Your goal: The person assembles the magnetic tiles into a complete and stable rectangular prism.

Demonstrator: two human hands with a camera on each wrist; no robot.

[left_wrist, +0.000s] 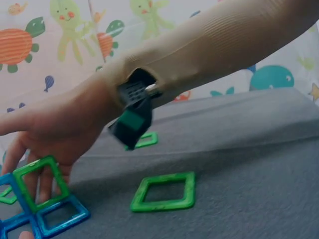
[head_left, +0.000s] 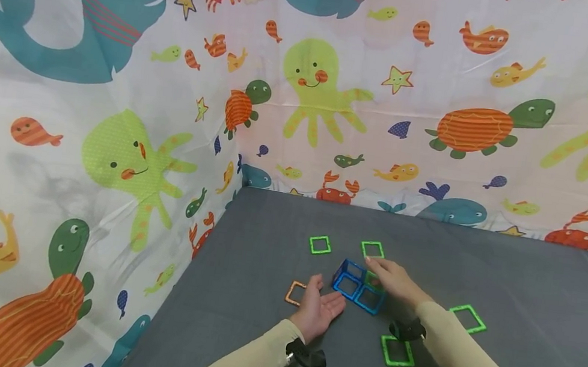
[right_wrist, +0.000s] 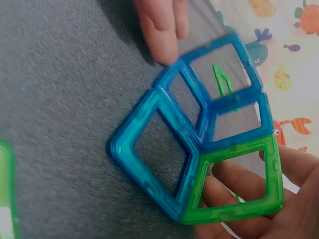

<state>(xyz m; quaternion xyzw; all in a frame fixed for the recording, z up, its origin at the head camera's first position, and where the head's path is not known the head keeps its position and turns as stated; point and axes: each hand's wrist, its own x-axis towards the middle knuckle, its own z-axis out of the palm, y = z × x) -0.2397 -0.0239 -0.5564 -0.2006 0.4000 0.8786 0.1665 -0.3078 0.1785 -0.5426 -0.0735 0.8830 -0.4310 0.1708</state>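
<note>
Blue magnetic tiles (right_wrist: 144, 183) are joined into a small structure, part standing and part flat on the grey surface. A green magnetic tile (right_wrist: 232, 214) stands tilted against the flat blue tile, edges touching. Behind that green tile is my right hand (head_left: 396, 282), its fingers extended along the back and seen through the frame; the thumb stays outside, near the tile's edge. To the left of the structure, my left hand (head_left: 316, 312) lies palm up with relaxed fingers, and a fingertip (right_wrist: 167, 52) touches a blue tile's corner.
Loose green square tiles lie around: one (head_left: 320, 252) at back left, another (head_left: 372, 243) beyond the right hand, one (head_left: 476, 329) to the right and one (head_left: 400, 364) in front. An orange tile (head_left: 289, 291) lies beside the left hand. Patterned cloth (head_left: 296, 165) hangs behind and at left.
</note>
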